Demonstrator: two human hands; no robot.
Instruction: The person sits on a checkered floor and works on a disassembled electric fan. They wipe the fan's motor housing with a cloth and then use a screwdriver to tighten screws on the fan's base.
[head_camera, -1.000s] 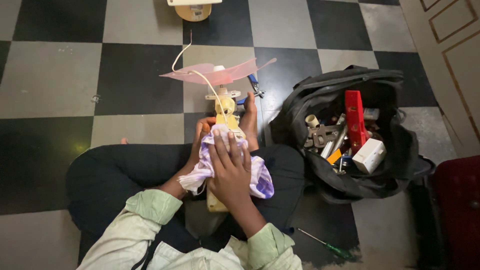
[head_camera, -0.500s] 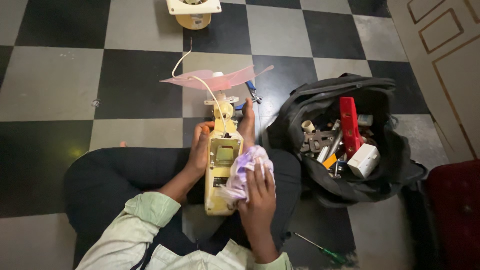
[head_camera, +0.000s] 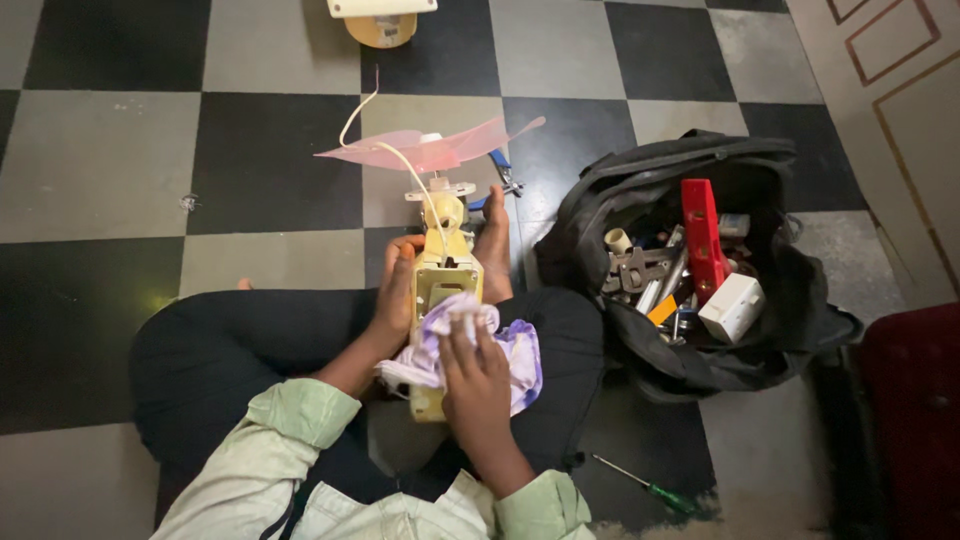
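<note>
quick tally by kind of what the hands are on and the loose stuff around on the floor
fan body: 1
cloth: 1
fan blades: 1
tool bag: 1
screwdriver: 1
hands, left and right: 2
total: 7

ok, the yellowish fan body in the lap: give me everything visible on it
The fan body is a long cream-yellow housing, plastic by the look, lying lengthwise on the seated person's lap, pointing away from them. At its far end sit a rounded motor part and a pink translucent blade; a thin white cord loops off there. The left hand grips its left side. The right hand presses a purple-white cloth over its middle, hiding that part.
</note>
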